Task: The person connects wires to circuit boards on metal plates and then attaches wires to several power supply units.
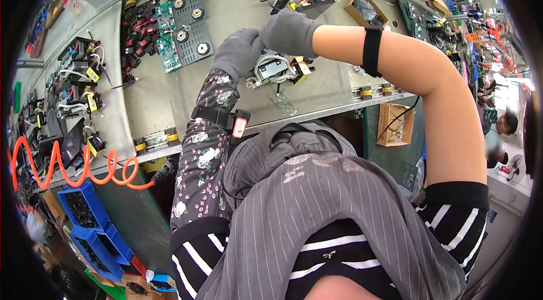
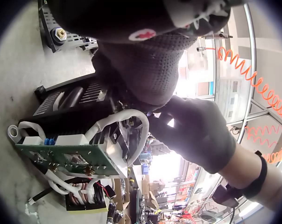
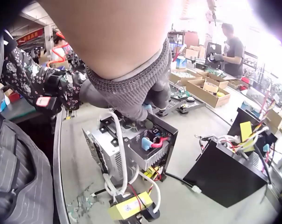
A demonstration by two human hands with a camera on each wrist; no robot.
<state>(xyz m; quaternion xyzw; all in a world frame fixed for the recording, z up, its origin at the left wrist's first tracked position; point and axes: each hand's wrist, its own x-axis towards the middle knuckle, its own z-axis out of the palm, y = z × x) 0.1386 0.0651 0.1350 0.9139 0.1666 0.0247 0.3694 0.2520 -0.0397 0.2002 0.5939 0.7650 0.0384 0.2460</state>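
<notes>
Head view: hands [image 1: 238, 54] [image 1: 288, 33] at electronics unit [image 1: 272, 69]

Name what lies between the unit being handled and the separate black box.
Between the unit and the black box lies a black cable with a white connector, shown in the right wrist view.

Grey is worn on both gloves [image 1: 238, 52], the black sleeve [image 1: 199, 158] is splashed with pink and white flowers, the grey apron [image 1: 283, 215] is pinstriped, the shirt [image 1: 458, 222] is banded black and white, and there, bright orange is flashed by the hose [image 1: 144, 186]!
</notes>
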